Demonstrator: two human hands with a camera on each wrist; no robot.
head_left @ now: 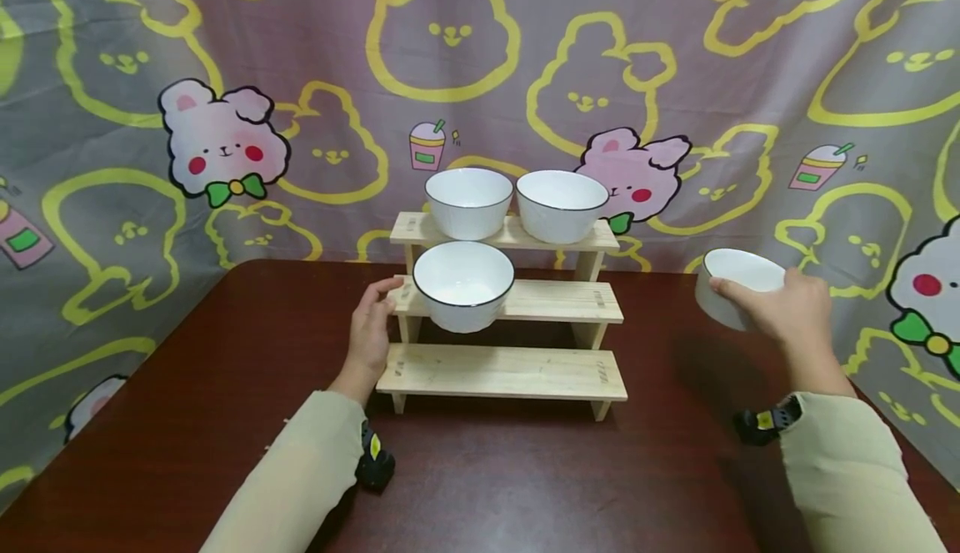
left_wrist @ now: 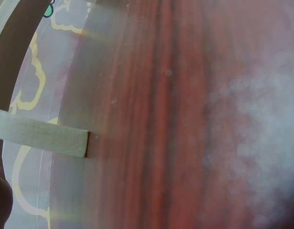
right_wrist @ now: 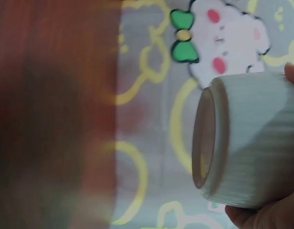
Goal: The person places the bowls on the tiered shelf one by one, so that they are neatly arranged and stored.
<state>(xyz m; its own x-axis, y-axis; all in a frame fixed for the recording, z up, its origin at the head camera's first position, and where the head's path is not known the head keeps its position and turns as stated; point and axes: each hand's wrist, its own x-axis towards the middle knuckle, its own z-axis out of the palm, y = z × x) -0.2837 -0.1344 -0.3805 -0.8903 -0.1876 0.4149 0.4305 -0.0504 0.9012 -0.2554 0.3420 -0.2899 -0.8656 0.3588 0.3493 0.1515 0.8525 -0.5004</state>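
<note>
My right hand (head_left: 798, 315) grips a white bowl (head_left: 723, 294) by its sides, held above the table on the right. The bowl's ribbed wall and base fill the right part of the right wrist view. My left hand (head_left: 369, 332) is at the left end of a three-step wooden stand (head_left: 502, 371), its fingertips at the middle step; whether they touch the wood I cannot tell. One dark-rimmed white bowl (head_left: 463, 286) sits on the left of that middle step. On the top step, a left bowl (head_left: 468, 204) and a right bowl (head_left: 562, 207) stand side by side.
The stand rests on a dark reddish-brown table (head_left: 510, 486). Behind and at both sides hangs a curtain (head_left: 315, 61) printed with cartoon rabbits. The lowest step of the stand bears no bowl.
</note>
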